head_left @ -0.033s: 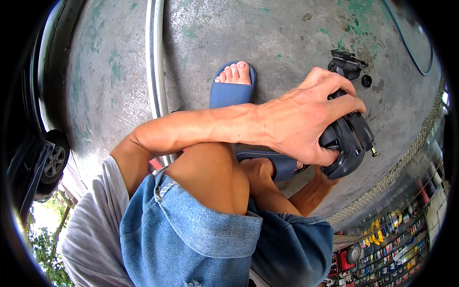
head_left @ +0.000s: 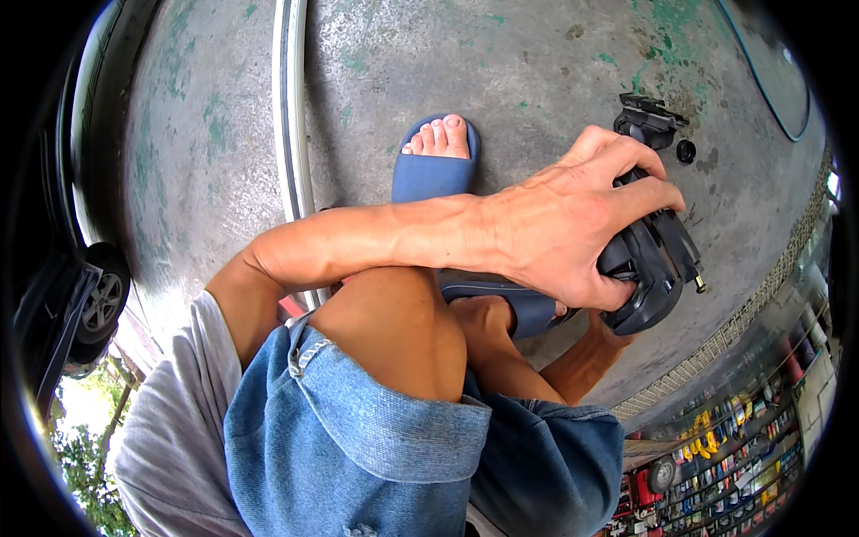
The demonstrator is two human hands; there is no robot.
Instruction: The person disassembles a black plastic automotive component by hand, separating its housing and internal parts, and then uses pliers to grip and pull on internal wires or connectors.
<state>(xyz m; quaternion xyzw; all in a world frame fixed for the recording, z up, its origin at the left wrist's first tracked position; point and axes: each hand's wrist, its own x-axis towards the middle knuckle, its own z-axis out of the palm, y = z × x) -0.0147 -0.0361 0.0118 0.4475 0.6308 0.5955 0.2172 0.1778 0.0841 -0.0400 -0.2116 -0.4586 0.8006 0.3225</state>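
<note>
Over stained concrete floor point(head_left: 376, 63), clutching a black plastic housing point(head_left: 646, 273) right of the frame's centre with curled fingers of the left hand point(head_left: 573, 228); with the right hand point(head_left: 612, 328) mostly hidden, impossible to tell its grip. Possibly dropped through uneven support.

Head view: one wide fisheye, left unit of a side-by-side pair, worn on the person's head. I look through it from above.
Facing: downward, across the denim shorts point(head_left: 376, 430) and grey sleeve point(head_left: 179, 430), nearest my lens at the lower edge, to the concrete floor point(head_left: 385, 63) farther off.
Range: close; the left hand point(head_left: 573, 215) sits right of centre, its back toward me.
Rim: black, rounded border; I take in a car wheel point(head_left: 103, 300) at far left and a small wheel point(head_left: 663, 474) toward the lower right.
</note>
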